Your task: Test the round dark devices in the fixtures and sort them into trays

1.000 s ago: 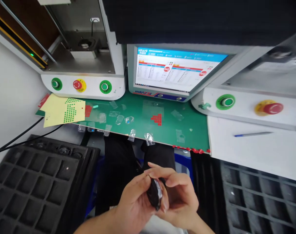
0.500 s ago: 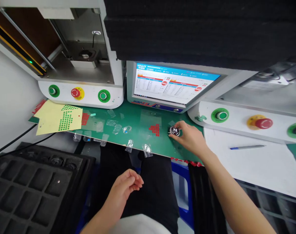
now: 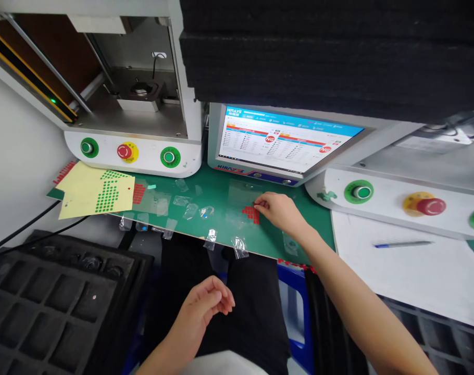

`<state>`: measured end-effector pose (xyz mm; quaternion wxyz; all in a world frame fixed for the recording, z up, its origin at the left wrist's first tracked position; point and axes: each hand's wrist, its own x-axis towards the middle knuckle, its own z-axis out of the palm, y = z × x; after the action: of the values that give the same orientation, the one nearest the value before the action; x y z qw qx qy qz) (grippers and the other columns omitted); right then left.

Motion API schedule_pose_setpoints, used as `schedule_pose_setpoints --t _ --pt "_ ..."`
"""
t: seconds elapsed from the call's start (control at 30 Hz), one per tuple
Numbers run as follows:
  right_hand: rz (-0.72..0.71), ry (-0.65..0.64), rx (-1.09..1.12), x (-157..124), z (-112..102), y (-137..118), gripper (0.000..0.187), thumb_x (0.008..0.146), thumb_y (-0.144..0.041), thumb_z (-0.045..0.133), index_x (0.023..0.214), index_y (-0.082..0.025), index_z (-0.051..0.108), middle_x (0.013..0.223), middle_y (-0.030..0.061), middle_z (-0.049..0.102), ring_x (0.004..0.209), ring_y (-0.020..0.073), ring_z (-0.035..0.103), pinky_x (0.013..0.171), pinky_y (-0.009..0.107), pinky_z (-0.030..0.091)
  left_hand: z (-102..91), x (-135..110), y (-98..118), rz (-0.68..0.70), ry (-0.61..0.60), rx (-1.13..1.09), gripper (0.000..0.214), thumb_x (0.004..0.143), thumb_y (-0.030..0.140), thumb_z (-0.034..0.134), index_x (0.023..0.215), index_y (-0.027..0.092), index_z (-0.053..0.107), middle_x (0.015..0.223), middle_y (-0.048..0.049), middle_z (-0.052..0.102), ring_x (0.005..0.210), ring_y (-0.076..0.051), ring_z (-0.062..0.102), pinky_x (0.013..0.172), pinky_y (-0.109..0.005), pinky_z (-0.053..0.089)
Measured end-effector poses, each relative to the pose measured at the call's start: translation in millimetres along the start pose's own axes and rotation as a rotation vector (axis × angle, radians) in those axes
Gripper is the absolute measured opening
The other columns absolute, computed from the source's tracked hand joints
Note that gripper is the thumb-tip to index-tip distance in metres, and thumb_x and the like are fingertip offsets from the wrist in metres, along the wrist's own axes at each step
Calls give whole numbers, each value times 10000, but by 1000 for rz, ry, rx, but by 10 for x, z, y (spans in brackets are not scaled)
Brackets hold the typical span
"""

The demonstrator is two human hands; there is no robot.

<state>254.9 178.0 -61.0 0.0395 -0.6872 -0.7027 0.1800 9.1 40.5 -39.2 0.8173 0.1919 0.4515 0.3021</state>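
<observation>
Small red square stickers [image 3: 251, 213], set in a stepped cluster too fine to count, lie on the green work mat [image 3: 221, 200] just below the tilted monitor [image 3: 282, 140]. The right hand [image 3: 278, 210] reaches over the mat, fingertips [image 3: 258, 206] pinched together and touching the cluster's upper right edge; whether a sticker is gripped between them cannot be told. The left hand [image 3: 203, 307] hovers over the lap, fingers loosely curled, holding nothing. One pale yellow sheet carrying green dot stickers [image 3: 98, 190] rests on the mat's left end. Several clear film scraps [image 3: 210, 238] are scattered across the mat and along its front edge. The left machine's white front panel [image 3: 133, 153] carries two green buttons and one red stop button. One blue pen [image 3: 404, 244] lies on the white surface to the right. One black compartmented foam tray [image 3: 53, 307] sits lower left.
</observation>
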Motion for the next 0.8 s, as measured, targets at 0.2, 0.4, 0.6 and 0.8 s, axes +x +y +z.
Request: schedule_pose_setpoints --t 0.2,0.4,0.6,0.8 --pt "126 -68 -65 40 -83 -87 85 910 -218 636 931 -169 702 907 38 722 856 184 669 781 343 523 -76 -16 7 29 -32 46 275 767 388 759 710 149 635 724 -31 633 675 -138 521 689 -260 401" --pt "174 -115 -112 35 -122 -163 124 942 -264 622 975 -162 684 948 38 712 910 187 670 847 385 539 -137 -55 74 72 -50 90 243 808 366 720 713 156 644 743 -33 641 691 -145 518 703 -273 393" --pt "189 -138 -134 33 -143 -210 147 955 -286 612 979 -161 686 973 44 709 930 187 670 863 391 542 -159 -79 65 80 -79 130 227 809 357 704 727 153 646 747 -31 641 695 -145 526 708 -268 399" --pt "212 -129 -119 49 -122 -200 147 937 -269 634 1018 -151 667 945 34 698 910 188 666 856 397 538 -165 -76 41 71 -137 164 248 787 379 708 721 148 646 735 -37 643 688 -147 533 699 -266 399"
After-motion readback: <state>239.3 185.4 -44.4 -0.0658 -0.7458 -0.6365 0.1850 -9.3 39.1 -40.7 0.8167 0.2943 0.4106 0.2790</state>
